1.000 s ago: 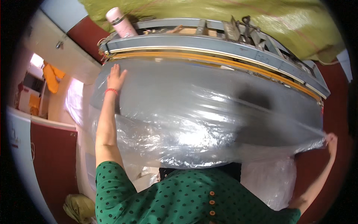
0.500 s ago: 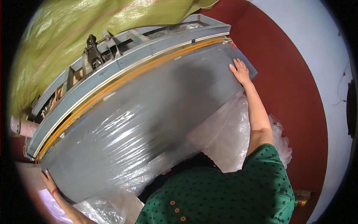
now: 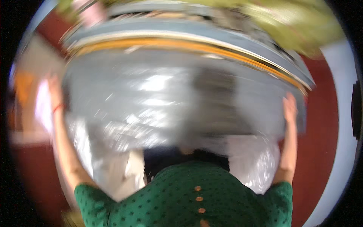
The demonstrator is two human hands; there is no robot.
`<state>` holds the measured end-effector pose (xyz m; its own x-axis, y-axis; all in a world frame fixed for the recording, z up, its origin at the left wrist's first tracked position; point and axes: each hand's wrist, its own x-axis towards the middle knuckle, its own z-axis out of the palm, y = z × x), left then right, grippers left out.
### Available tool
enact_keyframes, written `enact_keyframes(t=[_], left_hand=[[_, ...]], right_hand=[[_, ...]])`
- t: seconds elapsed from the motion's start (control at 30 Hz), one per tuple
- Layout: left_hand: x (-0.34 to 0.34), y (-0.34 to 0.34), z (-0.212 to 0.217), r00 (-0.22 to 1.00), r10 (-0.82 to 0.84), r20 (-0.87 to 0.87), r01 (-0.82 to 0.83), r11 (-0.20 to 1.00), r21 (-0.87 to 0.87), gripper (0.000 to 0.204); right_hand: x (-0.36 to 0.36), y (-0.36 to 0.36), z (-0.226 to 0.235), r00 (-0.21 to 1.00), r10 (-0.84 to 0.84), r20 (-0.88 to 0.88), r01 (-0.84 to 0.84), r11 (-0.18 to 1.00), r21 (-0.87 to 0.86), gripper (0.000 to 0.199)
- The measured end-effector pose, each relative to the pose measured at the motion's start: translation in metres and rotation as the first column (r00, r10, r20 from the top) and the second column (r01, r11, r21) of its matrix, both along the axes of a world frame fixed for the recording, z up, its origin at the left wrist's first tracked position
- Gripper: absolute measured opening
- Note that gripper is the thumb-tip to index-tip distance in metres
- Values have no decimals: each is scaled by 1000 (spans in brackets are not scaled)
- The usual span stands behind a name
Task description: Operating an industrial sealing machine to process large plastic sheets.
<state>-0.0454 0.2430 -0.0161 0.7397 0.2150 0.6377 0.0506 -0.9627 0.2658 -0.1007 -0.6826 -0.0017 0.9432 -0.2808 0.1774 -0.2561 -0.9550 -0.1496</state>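
Observation:
A long grey panel or board (image 3: 257, 90) under shiny clear plastic film (image 3: 155, 85) stretches across in front of me; the view is smeared by motion. My left hand (image 3: 55, 90) is at its left end, fingers reaching forward and blurred. Whether that hand touches the edge I cannot tell. My right hand (image 3: 290, 108) lies on the panel's right end with its fingers stretched out. Neither hand seems to hold anything. An orange strip (image 3: 166, 42) runs along the panel's far side.
Behind the panel is a blue-grey metal frame (image 3: 181, 29). A pink cylinder (image 3: 90, 14) stands at the far left, and yellow-green sheeting (image 3: 298, 22) hangs at the far right. Loose clear plastic (image 3: 253, 160) hangs over the near side. Dark red floor (image 3: 323, 125) shows at right.
My view has swung leftward, so the panel now lies more level and both forearms show fully. My hands remain at the panel's two ends.

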Motion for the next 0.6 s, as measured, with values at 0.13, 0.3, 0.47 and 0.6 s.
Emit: enact_keyframes(t=[0.13, 0.3, 0.47, 0.6], left_hand=[[-132, -64, -11, 1000, 15, -5, -16, 982, -191, 46], [-352, -76, -100, 884, 412, -221, -464, 834, -299, 51], [-531, -85, -164, 355, 908, -221, -921, 300, -247, 46], [-606, -84, -167, 131, 883, -450, -990, 95, -100, 34]], right_hand=[[6, -56, -10, 985, 169, 25, -171, 973, 152, 51], [31, -34, -10, 928, 160, 337, -192, 979, 64, 56], [62, -1, -9, 893, 273, 358, -254, 962, -100, 57], [70, 20, -1, 845, 386, 370, -322, 920, -225, 57]])
